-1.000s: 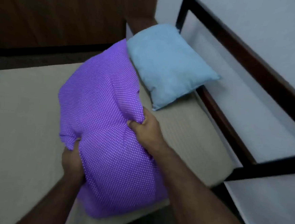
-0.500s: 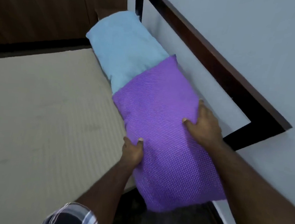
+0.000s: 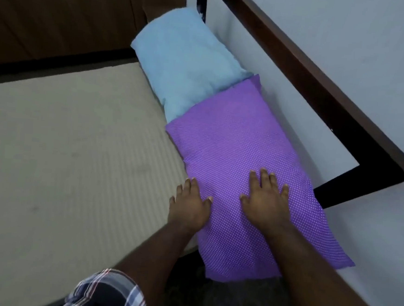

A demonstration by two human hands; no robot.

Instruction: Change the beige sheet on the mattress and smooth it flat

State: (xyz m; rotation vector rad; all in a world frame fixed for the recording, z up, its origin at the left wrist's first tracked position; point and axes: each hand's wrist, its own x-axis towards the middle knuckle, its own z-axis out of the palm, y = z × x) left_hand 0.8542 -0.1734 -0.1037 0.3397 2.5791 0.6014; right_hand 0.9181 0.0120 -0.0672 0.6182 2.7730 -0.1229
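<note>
The beige sheet (image 3: 70, 157) covers the mattress and fills the left half of the view, lying mostly flat with faint ribbed lines. A purple dotted pillow (image 3: 235, 141) lies along the mattress's right edge against the bed frame, its near end hanging past the mattress corner. My left hand (image 3: 188, 206) rests flat with fingers spread on the pillow's left edge, partly over the sheet. Flat on the pillow's middle presses my right hand (image 3: 266, 199), fingers straight. Neither hand holds anything.
A light blue pillow (image 3: 186, 62) lies beyond the purple one, its near end tucked under it. The dark wooden bed frame (image 3: 322, 89) runs along the right against a pale wall (image 3: 350, 31). Dark wood panelling (image 3: 62, 14) stands behind the bed.
I carried the purple pillow from above the sheet to the right edge, beside the blue pillow. Both hands let go their grip and now lie flat on it.
</note>
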